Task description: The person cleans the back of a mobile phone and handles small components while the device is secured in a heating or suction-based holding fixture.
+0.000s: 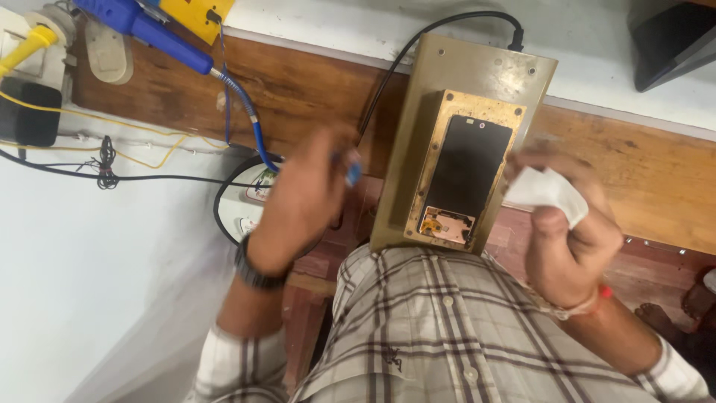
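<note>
Phone point(464, 175): lying face-down, back removed, on brass plate point(477, 75), centre. Left hand point(302, 198): fingers clenched round small blue tool point(353, 173), blurred. Right hand point(563, 224): pinching white wipe point(548, 190), right of phone. Judged: opened; wiping apparently pending.

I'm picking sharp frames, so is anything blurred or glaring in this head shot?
Head view: left hand is motion-blurred, right hand with its white cloth softer; the brass plate and phone stay sharp; light is even, no strong glare.
</note>
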